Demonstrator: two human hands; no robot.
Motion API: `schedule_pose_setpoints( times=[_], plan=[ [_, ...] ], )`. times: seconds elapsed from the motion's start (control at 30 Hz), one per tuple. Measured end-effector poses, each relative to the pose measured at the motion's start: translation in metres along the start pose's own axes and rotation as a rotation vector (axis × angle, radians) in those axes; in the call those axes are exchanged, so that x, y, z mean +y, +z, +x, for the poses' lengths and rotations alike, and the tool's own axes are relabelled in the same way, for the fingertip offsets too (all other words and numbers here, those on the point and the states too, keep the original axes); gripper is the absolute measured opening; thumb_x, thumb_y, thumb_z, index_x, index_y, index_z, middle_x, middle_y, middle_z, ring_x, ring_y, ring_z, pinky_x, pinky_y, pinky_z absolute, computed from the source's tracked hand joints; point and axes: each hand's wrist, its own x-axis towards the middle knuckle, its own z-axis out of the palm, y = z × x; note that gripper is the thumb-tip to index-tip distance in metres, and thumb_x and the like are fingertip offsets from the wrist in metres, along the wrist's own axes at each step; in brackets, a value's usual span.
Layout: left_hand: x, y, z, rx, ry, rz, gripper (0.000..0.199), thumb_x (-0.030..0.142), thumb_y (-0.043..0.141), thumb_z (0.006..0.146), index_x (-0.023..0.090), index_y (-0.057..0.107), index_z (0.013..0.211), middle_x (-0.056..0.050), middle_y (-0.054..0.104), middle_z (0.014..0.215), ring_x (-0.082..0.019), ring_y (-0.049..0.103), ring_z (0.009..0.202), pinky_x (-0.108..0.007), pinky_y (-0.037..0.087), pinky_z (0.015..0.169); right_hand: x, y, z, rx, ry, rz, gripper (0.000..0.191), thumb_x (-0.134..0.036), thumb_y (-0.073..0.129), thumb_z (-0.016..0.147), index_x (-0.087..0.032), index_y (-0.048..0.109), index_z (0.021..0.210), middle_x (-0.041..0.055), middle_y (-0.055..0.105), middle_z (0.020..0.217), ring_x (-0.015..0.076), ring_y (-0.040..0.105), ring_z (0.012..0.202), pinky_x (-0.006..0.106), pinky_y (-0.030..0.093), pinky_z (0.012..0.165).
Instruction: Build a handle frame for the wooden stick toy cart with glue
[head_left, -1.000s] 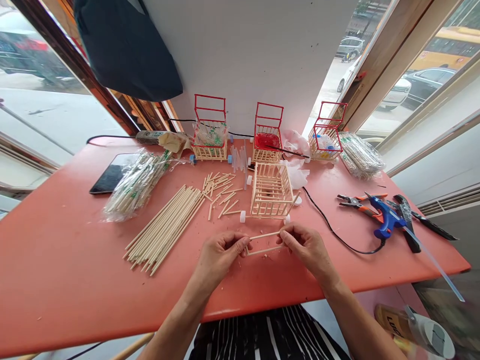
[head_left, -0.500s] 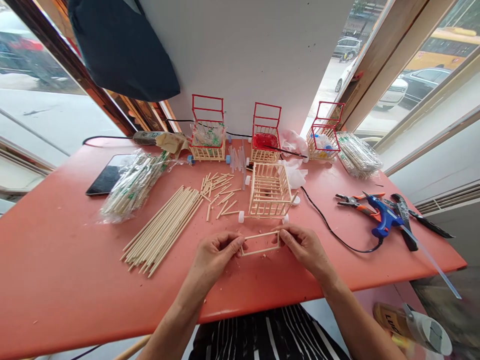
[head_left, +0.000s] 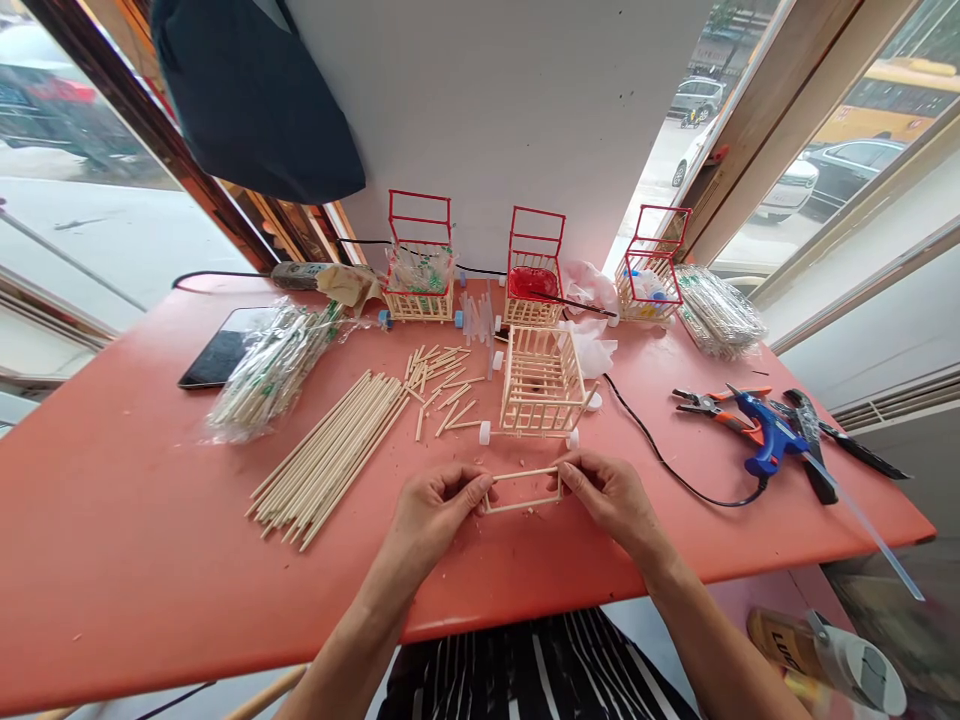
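Note:
Between my two hands is a small rectangular frame of thin wooden sticks (head_left: 523, 507), held low over the table near its front edge. My left hand (head_left: 444, 500) pinches its left end between thumb and fingers. At the right end, my right hand (head_left: 604, 495) grips the upper corner in the same way. Just beyond the frame stands a little cart built of wooden sticks (head_left: 541, 390), with white bottle caps as wheels. To the left of it lie short cut stick pieces (head_left: 442, 385) and a bundle of long wooden sticks (head_left: 330, 455).
Three red-trimmed stick carts, among them one cart (head_left: 418, 300) on the left, line the wall. A blue glue gun (head_left: 772, 435) and pliers (head_left: 709, 403) lie right, with a black cord (head_left: 660, 460). Bagged sticks (head_left: 274, 365) and a dark tablet (head_left: 217, 355) are left.
The whole view has shifted slightly. Both hands keep hold of the stick frame in nearly the same position.

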Motion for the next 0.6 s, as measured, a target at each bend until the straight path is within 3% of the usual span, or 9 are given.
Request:
schedule_pose_setpoints(
  times=[0.4,0.6],
  plan=[
    [-0.0006,0.0,0.0004,0.024,-0.02,-0.009,0.036,0.051,0.07,0.08,0.017,0.076,0.071,-0.003,0.068,0.06,-0.017,0.062,0.058,-0.025,0.05,0.056,-0.0006,-0.0018,0.0017,-0.008,0.033,0.006,0.033,-0.041,0.056,0.097,-0.018,0.072,0.081,0.0037,0.073,0.074,0.0163,0.065,0.067,0.024,0.048,0.064],
    [0.0004,-0.0003,-0.0007,-0.01,0.0,-0.065,0.051,0.065,0.061,0.084,0.017,0.075,0.07,-0.008,0.074,0.07,-0.02,0.066,0.065,-0.03,0.056,0.066,-0.0038,-0.002,0.0026,0.025,0.083,0.03,0.034,-0.042,0.057,0.095,-0.018,0.07,0.075,0.004,0.072,0.072,0.0164,0.064,0.065,0.025,0.049,0.063]
  ],
)
